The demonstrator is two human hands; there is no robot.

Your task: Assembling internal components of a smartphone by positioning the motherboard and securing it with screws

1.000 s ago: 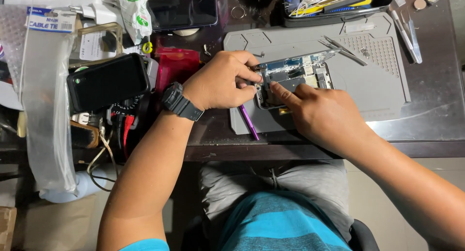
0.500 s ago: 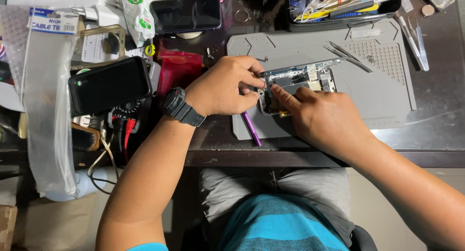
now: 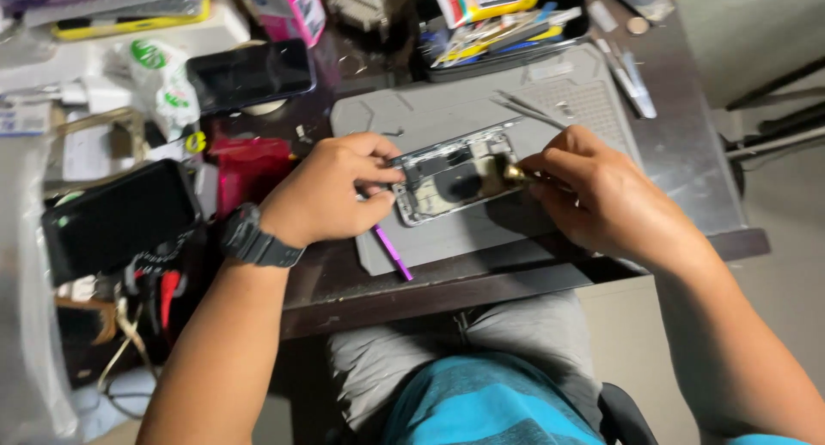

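- Tabletop (image 3: 481,282): dark, cluttered; one grey work mat (image 3: 481,110).
- Opened phone (image 3: 454,175): one, on mat.
- Left hand (image 3: 331,192): clamped on phone's edge.
- Right hand (image 3: 601,196): fingers pinched together on small brass-coloured tool (image 3: 514,173).
- Dark-screened phones: two, left.

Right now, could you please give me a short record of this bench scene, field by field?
Left hand: steadies the near end of the opened phone, wrist in a black watch
Right hand: fingers pinch a small brass-coloured tool tip at the phone's other end
Surface: grey work mat on a dark table
Beside the mat: purple stick, tweezers
Further left: two dark-screened phones
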